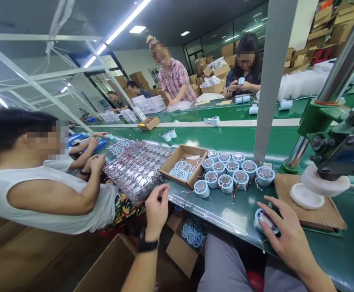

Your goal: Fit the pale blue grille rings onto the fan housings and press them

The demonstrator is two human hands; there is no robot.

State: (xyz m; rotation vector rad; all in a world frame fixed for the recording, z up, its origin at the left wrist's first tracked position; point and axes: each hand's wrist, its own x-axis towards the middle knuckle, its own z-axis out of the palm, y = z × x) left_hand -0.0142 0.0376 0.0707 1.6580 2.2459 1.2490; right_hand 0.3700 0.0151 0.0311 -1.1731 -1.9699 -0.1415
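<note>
My left hand [157,213], with a dark band on its wrist, hovers at the bench edge in front of a small cardboard box [178,184]. Its fingers are curled together and nothing shows in them. My right hand [283,229] is spread over a light blue round housing [266,221] with a metal disc on top and a short wire hanging down. Thumb and fingers lie apart around this housing; whether they press on it I cannot tell. Several similar housings [225,182] stand grouped behind. The box contains light blue rings [181,170].
A press with a white round pad [326,180] stands at right above a white ring-shaped seat [306,196] on a brown board. Wired metal parts [140,164] cover the bench at left, beside a seated person [52,194]. Below sits a carton of blue rings [193,231].
</note>
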